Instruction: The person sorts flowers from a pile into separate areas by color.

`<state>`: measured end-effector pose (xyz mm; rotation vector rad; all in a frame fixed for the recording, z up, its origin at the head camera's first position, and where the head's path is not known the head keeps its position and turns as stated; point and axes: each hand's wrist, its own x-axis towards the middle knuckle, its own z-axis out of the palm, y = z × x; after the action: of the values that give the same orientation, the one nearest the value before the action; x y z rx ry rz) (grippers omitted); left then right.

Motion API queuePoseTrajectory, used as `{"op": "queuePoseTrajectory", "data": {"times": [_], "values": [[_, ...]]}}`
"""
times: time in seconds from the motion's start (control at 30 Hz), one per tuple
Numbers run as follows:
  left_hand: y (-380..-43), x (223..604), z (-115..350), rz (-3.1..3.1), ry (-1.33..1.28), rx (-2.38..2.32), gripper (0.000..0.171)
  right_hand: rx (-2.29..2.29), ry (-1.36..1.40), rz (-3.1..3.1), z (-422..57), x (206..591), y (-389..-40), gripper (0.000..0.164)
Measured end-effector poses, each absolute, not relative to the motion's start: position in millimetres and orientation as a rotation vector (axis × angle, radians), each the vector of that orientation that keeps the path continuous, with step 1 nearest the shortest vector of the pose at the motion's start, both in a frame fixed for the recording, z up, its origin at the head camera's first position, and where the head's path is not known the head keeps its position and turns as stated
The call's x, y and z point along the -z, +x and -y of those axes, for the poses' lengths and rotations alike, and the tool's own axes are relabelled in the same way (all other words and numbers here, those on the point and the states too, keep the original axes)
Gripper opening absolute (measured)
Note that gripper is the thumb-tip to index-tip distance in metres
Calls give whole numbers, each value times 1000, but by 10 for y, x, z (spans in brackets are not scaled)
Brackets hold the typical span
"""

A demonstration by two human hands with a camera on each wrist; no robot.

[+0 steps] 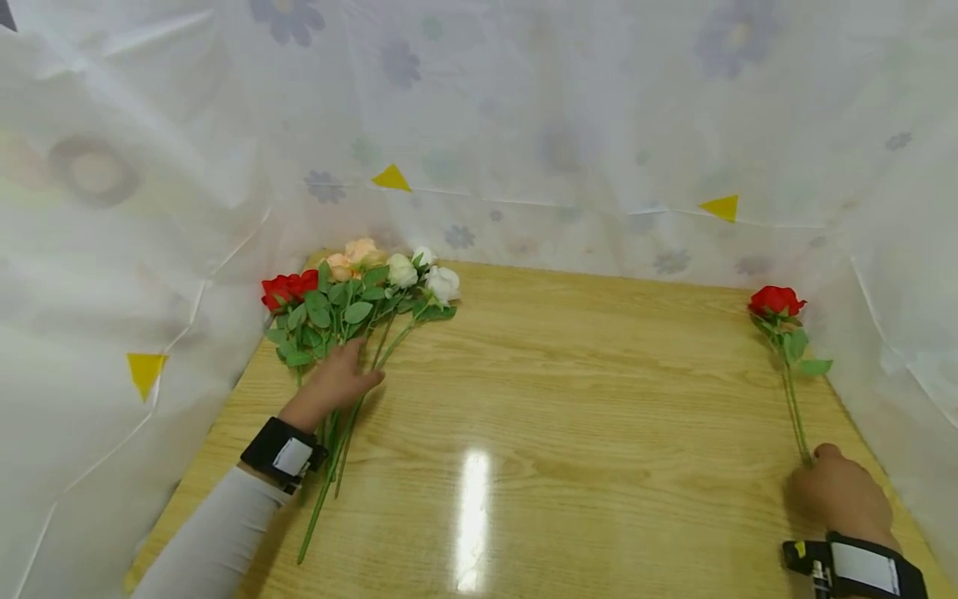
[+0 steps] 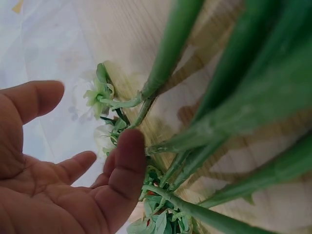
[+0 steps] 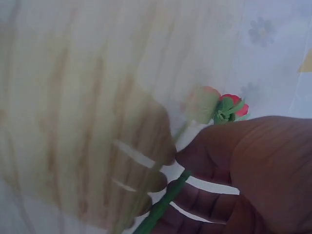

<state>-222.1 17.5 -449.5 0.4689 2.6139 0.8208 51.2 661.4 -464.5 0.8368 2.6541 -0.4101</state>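
The left hand (image 1: 338, 383), fingers loosely spread and gripping nothing, is over the bunch of flowers (image 1: 358, 312) at the surface's (image 1: 599, 399) left; contact is unclear. The right hand (image 1: 846, 497) pinches a lone red rose (image 1: 777, 301) at the right by its stem, whose end the hand hides in the head view.

Tbl (image 1: 599, 399) glossy wood-grain; stems (image 2: 169, 48) smooth, plastic-look, semi-matt.

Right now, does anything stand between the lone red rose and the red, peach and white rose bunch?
Nothing visible on the wood-grain table between rose and bunch; only the left hand, at its green stems.
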Motion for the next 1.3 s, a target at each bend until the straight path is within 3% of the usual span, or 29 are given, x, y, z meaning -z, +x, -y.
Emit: {"op": "queuePoseTrajectory", "data": {"times": [0.23,0.77,1.3], "values": [[-2159,4490,-260,-2621,521,-741,64,483,765,-2801,-6338,4499,425,61],[-2216,4638,-467,-2706,642,-469,39,783,605,-3085,-5587,4702,91,48],[-2230,4368,-559,-2590,662,-781,46,947,511,-3144,-5128,4754,-113,41]]}}
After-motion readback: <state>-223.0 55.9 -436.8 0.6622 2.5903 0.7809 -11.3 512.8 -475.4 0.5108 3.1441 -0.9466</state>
